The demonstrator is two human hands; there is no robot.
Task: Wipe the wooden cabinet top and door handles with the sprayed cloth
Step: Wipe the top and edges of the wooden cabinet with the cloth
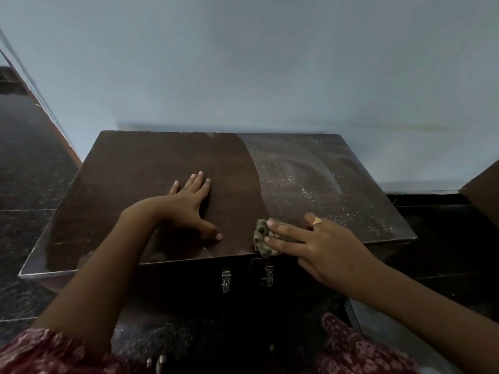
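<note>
The dark wooden cabinet top (140,168) fills the middle of the view. Its left half looks dark and smooth; its right half (318,179) is dusty with pale specks and curved smear marks. My left hand (189,203) lies flat on the left half, fingers spread, holding nothing. My right hand (318,244), with a gold ring, presses a crumpled brownish cloth (263,238) onto the top near the front edge, at the border between the two halves. Two metal door handles (226,279) (268,275) hang on the cabinet front just below the cloth.
A pale blue-grey wall (243,63) stands directly behind the cabinet. Dark speckled stone floor (24,163) lies to the left and right. A brown wooden piece (483,193) shows at the right edge. My patterned red clothing (356,352) is at the bottom.
</note>
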